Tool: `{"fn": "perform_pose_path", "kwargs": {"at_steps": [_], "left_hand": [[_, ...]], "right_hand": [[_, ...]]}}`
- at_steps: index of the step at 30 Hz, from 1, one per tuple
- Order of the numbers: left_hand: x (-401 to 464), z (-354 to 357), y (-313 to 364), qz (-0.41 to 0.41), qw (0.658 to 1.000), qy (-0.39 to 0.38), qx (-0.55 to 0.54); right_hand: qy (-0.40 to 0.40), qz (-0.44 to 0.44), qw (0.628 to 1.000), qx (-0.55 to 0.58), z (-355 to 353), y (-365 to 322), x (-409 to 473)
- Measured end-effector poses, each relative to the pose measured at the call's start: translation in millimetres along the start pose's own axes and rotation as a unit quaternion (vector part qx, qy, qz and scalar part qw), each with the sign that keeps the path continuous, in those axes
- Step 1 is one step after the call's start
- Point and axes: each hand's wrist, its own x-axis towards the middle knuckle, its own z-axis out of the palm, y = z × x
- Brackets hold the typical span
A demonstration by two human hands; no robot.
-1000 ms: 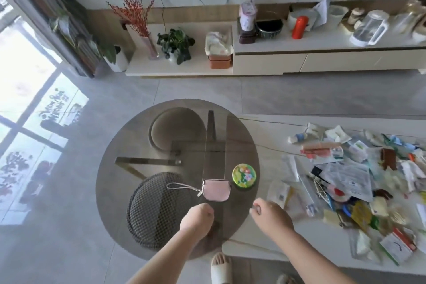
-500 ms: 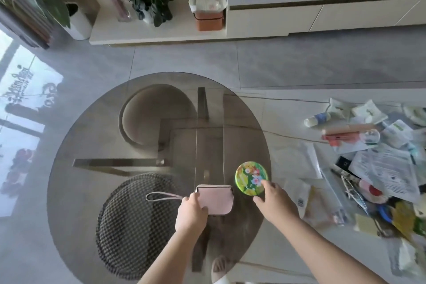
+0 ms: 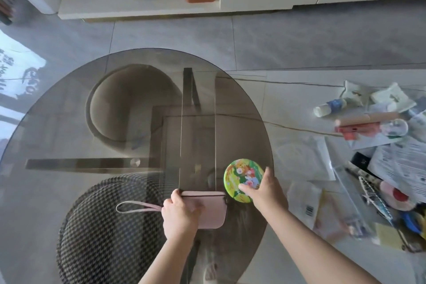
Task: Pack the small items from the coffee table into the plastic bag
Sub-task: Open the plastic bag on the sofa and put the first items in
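A small pink pouch (image 3: 208,208) is gripped by the left hand (image 3: 178,214) on the round glass table (image 3: 69,122); its strap (image 3: 136,207) is laid out to the left; a round green tin (image 3: 242,178) just beside the pouch is pinched at its edge by the right hand (image 3: 265,193); many small things (image 3: 380,145) are spread on the white table (image 3: 288,90) to the right.

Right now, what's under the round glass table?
Through the glass table you see a checkered stool, a beige round stool and the table's frame. Hands and the pink pouch hide some.
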Motion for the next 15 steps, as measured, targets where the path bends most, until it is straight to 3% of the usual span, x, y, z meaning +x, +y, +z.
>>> {"fn": "perform_pose_path", "kwargs": {"at_steps": [4,9,15], "left_hand": [[-3,-8,-1,0.008,1.000,-0.007,0.029],[-22,-30,5,0.017,0.999,-0.023,0.022],[-72,-55,19,0.037,0.985,-0.056,-0.162]], "right_hand": [[-0.015,0.045,0.996,0.076,-4,-6,-3],[-0.008,0.032,0.982,0.188,-21,12,-21],[-0.022,0.053,0.920,0.388,-47,36,-70]]}}
